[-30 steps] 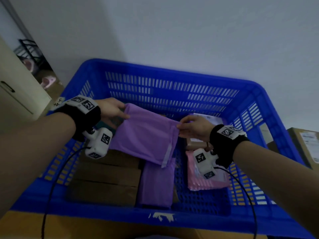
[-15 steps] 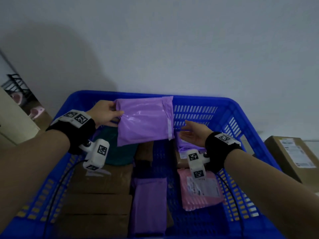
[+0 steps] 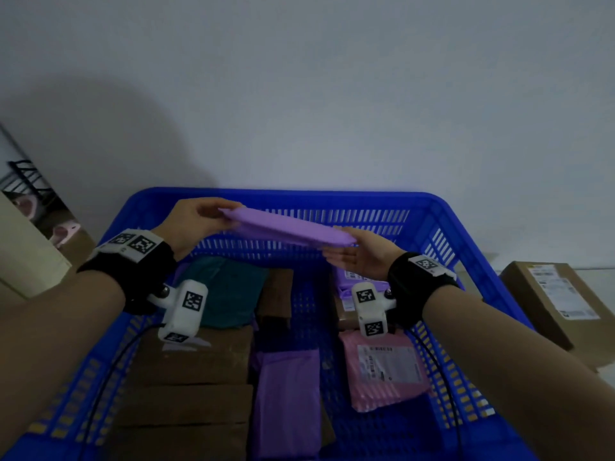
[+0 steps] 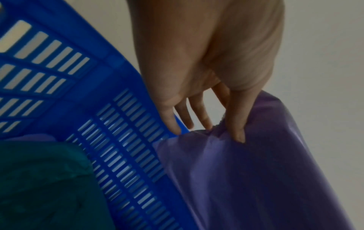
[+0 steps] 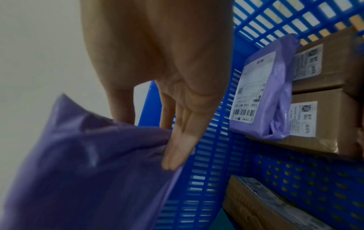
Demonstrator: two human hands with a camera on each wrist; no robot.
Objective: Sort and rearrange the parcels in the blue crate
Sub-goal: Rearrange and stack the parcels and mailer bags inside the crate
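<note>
A purple parcel (image 3: 286,229) (image 4: 256,179) (image 5: 88,163) hangs nearly flat above the far end of the blue crate (image 3: 299,194). My left hand (image 3: 219,216) (image 4: 216,130) pinches its left end, thumb on one face and fingers on the other. My right hand (image 3: 342,251) (image 5: 157,132) holds its right end, palm up, with straight fingers on one face and the thumb on the other. In the crate lie a teal parcel (image 3: 229,291), brown boxes (image 3: 193,394), a second purple parcel (image 3: 286,400), a pink parcel (image 3: 382,371) and a small labelled purple parcel (image 5: 262,96).
A bare strip of crate floor (image 3: 309,311) runs down the middle between the parcels. A labelled brown box (image 3: 559,301) sits outside the crate on the right. A plain wall rises just behind the crate. A cabinet edge (image 3: 30,254) stands at the left.
The purple parcel has risen and tipped from facing me to nearly flat. My right hand, apart from it half a second ago, now holds its right end. The left hand kept its hold.
</note>
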